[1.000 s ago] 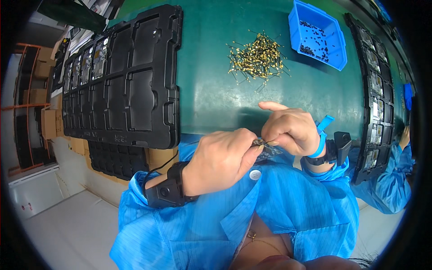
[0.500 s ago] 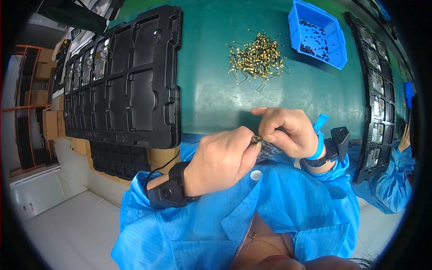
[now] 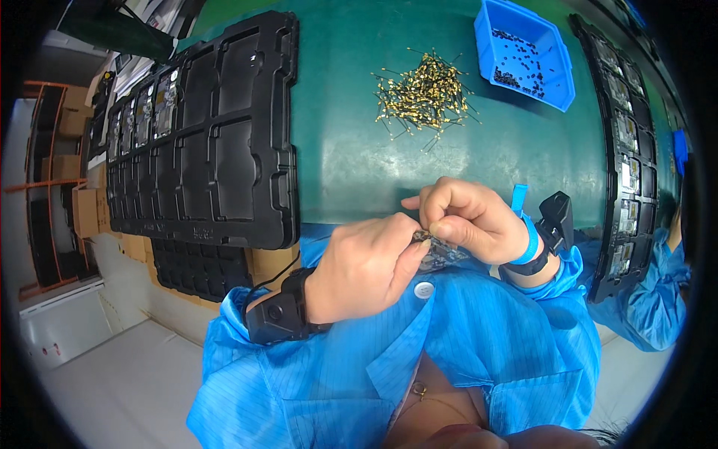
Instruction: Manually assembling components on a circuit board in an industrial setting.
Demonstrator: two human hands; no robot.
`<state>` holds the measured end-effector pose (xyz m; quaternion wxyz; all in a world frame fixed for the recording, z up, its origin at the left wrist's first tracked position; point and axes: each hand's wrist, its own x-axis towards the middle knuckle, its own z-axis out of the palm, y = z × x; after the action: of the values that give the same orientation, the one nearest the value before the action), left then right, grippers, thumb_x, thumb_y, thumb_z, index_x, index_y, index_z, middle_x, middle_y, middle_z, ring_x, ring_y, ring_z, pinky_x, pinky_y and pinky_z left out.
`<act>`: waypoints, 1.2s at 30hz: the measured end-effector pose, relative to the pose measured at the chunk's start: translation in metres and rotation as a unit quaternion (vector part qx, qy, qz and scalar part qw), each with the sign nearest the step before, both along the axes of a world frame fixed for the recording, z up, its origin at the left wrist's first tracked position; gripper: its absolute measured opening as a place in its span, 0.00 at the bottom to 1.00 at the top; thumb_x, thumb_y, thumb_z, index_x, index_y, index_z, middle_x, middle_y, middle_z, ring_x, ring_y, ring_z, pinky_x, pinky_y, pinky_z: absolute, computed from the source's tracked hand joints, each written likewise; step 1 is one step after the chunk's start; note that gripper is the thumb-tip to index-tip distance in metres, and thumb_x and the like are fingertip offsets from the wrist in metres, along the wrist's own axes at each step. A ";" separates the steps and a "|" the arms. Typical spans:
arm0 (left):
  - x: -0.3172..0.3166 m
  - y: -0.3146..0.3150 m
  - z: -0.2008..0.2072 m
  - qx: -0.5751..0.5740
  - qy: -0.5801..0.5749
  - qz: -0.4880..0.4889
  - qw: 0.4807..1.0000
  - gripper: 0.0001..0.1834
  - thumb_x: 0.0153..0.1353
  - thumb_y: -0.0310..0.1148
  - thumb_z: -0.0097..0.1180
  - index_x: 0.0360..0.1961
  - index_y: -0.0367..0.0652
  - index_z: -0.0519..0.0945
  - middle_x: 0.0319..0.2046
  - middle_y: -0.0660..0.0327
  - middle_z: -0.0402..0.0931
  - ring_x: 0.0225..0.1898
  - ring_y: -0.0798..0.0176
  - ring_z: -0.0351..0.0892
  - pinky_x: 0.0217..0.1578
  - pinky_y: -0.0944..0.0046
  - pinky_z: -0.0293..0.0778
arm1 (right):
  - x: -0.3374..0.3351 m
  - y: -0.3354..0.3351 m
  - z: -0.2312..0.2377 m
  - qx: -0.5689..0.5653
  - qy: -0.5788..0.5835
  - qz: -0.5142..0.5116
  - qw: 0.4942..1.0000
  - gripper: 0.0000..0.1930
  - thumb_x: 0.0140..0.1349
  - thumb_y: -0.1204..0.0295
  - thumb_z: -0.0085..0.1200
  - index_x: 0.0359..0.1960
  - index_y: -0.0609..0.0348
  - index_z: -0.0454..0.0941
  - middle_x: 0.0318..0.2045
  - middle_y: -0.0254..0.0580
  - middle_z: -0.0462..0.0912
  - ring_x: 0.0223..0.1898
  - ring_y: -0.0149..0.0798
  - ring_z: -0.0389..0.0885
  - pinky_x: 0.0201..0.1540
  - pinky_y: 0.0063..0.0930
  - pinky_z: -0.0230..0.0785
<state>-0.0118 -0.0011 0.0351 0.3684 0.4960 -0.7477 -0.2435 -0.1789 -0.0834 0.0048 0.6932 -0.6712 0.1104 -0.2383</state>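
Note:
My left hand [image 3: 366, 266] and my right hand [image 3: 467, 218] meet close to my chest, at the near edge of the green table [image 3: 351, 150]. Both pinch a small dark part [image 3: 428, 247] between their fingertips; most of it is hidden by the fingers. A pile of small gold pins [image 3: 425, 96] lies on the table beyond my hands. A blue bin [image 3: 557, 82] with tiny dark pieces stands at the far right. Each wrist carries a black band, and the right one also a blue strap.
A large black moulded tray [image 3: 209, 142] covers the table's left half, with some filled pockets at its far left. A second black tray [image 3: 628, 150] of parts runs along the right. Another person's blue sleeve [image 3: 651, 299] shows at right. Cardboard boxes [image 3: 82, 209] sit left.
My right hand's fingers have curled in closer onto the small part; both hands stay near the same spot by my chest.

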 end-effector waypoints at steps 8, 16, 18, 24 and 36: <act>0.014 -0.011 0.003 0.040 0.028 0.006 0.999 0.11 0.58 0.33 0.48 0.25 0.36 0.69 0.18 0.56 0.70 0.19 0.59 0.72 0.20 0.65 0.66 | 0.006 -0.003 -0.004 0.189 -0.053 -0.011 0.980 0.07 0.62 0.73 0.42 0.39 0.60 0.66 0.33 0.34 0.72 0.33 0.28 0.70 0.37 0.22 0.64; 0.029 -0.025 0.002 0.315 0.625 -0.115 0.705 0.19 0.64 0.47 0.35 0.34 0.41 0.66 0.16 0.61 0.64 0.12 0.68 0.63 0.14 0.73 0.61 | 0.018 -0.007 0.006 -0.181 -0.066 -0.209 0.959 0.18 0.54 0.77 0.47 0.48 0.64 0.64 0.46 0.46 0.69 0.48 0.42 0.68 0.52 0.31 0.58; 0.018 -0.019 -0.008 0.444 0.725 -0.206 0.484 0.18 0.63 0.47 0.35 0.35 0.43 0.65 0.15 0.63 0.61 0.09 0.70 0.58 0.11 0.74 0.56 | 0.028 -0.011 0.019 -0.229 -0.084 -0.214 0.946 0.21 0.49 0.78 0.50 0.48 0.63 0.65 0.45 0.50 0.69 0.48 0.48 0.68 0.51 0.35 0.60; 0.010 -0.022 -0.044 0.475 0.720 -0.407 0.302 0.17 0.61 0.37 0.43 0.48 0.39 0.65 0.19 0.62 0.66 0.15 0.68 0.71 0.15 0.73 0.53 | 0.025 -0.008 0.012 -0.365 -0.065 -0.150 0.917 0.19 0.45 0.78 0.54 0.43 0.61 0.72 0.41 0.46 0.74 0.41 0.48 0.74 0.50 0.39 0.62; 0.000 -0.024 -0.048 0.482 0.727 -0.467 0.144 0.13 0.62 0.34 0.42 0.44 0.39 0.63 0.22 0.61 0.68 0.19 0.65 0.74 0.17 0.71 0.58 | 0.017 -0.018 0.001 -0.516 -0.098 -0.171 0.834 0.21 0.51 0.57 0.51 0.41 0.59 0.76 0.41 0.47 0.75 0.37 0.43 0.76 0.48 0.43 0.63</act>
<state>-0.0117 -0.0255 -0.0131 0.2433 -0.2774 0.0459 -0.9283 -0.1618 -0.1018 0.0062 0.2018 -0.8749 0.0166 -0.4400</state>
